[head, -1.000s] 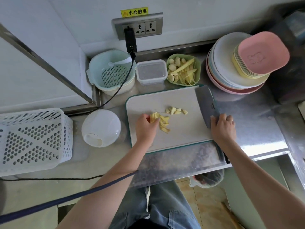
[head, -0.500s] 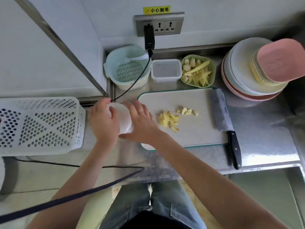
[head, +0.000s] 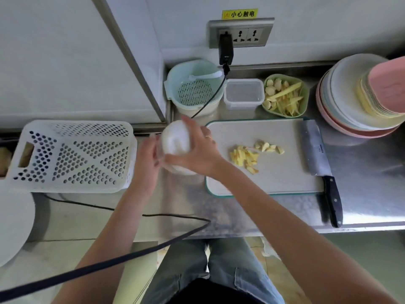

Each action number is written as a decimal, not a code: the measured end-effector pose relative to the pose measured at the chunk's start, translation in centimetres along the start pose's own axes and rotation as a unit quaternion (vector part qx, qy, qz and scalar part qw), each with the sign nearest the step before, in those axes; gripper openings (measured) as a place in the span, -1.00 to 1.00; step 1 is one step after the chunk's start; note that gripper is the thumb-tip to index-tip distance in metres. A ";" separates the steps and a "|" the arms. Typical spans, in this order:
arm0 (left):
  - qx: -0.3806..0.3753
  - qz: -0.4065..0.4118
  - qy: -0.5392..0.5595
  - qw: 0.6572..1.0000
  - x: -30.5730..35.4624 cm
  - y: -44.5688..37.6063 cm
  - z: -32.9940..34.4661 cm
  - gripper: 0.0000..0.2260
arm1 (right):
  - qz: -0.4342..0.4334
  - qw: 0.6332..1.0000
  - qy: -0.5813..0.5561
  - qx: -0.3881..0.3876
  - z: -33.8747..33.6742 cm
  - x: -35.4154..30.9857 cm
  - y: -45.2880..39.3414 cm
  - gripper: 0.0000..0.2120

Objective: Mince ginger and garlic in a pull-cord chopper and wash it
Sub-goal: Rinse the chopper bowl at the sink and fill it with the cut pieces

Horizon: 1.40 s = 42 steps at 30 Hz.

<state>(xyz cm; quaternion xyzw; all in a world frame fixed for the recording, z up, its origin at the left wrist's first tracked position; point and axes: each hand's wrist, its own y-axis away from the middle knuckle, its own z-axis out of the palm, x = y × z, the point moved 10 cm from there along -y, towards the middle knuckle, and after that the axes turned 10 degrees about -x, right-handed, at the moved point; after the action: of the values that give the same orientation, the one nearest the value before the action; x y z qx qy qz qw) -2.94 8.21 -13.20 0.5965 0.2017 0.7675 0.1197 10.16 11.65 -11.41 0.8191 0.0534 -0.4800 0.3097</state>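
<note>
Both hands grip a white chopper (head: pixel 176 140): right hand (head: pixel 197 152) curled over its lid, left hand (head: pixel 146 154) at its side. A yellow wall label (head: pixel 240 14) reads "小心触电".

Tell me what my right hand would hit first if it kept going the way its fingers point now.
Your right hand already grips the white chopper. Its fingers point up and left, so next would likely come the mint colander, though depth is unclear.
</note>
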 end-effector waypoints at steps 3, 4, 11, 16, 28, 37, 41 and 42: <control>-0.205 -0.137 0.148 0.958 -2.8 1.6 6.4 -0.49 | -0.012 0.994 -0.101 -0.043 -1.0 0.7 2.4 -0.10; -0.227 -0.178 0.171 0.942 -3.8 1.9 7.6 -0.40 | -0.011 0.995 -0.092 -0.040 -1.5 0.9 3.1 -0.13; -0.272 -0.311 0.282 0.866 -6.4 4.4 12.9 -0.23 | -0.050 0.981 0.176 -0.069 -4.5 -0.9 7.5 -0.04; -0.298 -0.317 0.270 0.859 -6.3 5.1 11.9 -0.48 | -0.126 0.985 -0.121 0.000 -8.9 -1.3 11.7 -0.14; -0.454 -0.254 0.345 0.781 -3.9 6.0 16.8 -0.50 | -0.087 0.769 -0.599 0.204 -15.0 9.8 18.4 -0.56; -0.379 -0.229 0.292 0.848 -5.1 4.2 19.4 -0.38 | 0.175 0.882 -0.178 0.399 -25.3 24.1 25.1 -0.41; -0.359 -0.221 0.247 0.872 -6.3 2.9 20.6 -0.42 | 0.257 0.887 -0.049 0.382 -27.8 29.4 25.6 -0.26; -0.359 -0.223 0.238 0.874 -6.5 2.7 21.2 -0.40 | 0.273 0.887 -0.020 0.371 -28.2 30.4 25.5 -0.23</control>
<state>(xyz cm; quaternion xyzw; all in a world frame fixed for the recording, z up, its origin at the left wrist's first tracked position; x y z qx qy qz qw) 19.34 6.58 -13.20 0.2505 0.0623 0.8590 0.4421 57.37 0.56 -14.90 0.8467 -0.3604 -0.3778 0.1027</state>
